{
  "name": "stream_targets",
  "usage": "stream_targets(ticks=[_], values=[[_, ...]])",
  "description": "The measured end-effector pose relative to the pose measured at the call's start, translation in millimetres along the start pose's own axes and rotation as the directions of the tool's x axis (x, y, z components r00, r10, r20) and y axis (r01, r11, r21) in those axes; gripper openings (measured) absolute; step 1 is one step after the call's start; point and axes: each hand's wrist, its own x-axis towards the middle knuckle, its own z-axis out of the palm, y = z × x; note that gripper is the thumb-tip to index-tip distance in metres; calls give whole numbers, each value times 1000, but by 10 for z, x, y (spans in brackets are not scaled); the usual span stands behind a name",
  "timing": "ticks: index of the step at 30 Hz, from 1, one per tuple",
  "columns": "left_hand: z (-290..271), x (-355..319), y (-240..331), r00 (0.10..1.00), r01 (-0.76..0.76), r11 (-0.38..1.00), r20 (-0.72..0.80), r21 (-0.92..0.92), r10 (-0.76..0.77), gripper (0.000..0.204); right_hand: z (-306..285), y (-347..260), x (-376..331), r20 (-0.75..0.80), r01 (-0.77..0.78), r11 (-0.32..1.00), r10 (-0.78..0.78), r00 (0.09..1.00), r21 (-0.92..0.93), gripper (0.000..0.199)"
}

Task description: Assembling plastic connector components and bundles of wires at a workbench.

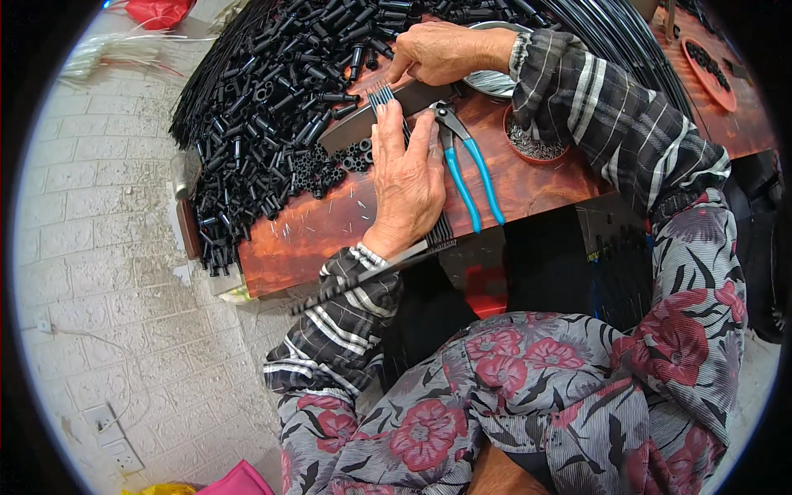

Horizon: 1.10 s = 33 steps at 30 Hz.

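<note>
My left hand [404, 181] lies flat with its fingers stretched out over a row of thin rods [380, 96]. The rods' pale tips show just past the fingertips, and black ribbed lengths come out below the palm over the table edge. At the tips, my right hand [445, 54] reaches with its index finger; its other fingers are curled, and whatever they may hold is hidden. A dark flat bar [351, 129] lies by the fingers. Beside my left hand rest blue-handled pliers [474, 177]. A red bowl [540, 158] of small metal pins stands under my right sleeve.
A large heap of black plastic tubes [264, 107] covers the table's left and far side, with small black rings [330, 169] at its near edge. Long black rods [619, 49] lie at the far right. Beyond them is a red plate [722, 95] of small black parts.
</note>
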Motion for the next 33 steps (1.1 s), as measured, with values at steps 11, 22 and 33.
stream_targets(ticks=[11, 22, 33], values=[[-64, -11, -4, 999, -31, 999, 15, 17, 31, 37, 54, 117, 20, -91, 115, 993, -115, 989, -7, 32], [-40, -7, -5, 1000, -26, 1000, 14, 5, 26, 37, 4, 15, -22, -50, 33, 999, -33, 998, -8, 31], [-48, -22, -9, 1000, -22, 1000, 13, -14, 23, 40, 62, 21, -18, -49, 132, 976, -142, 989, -172, 31]])
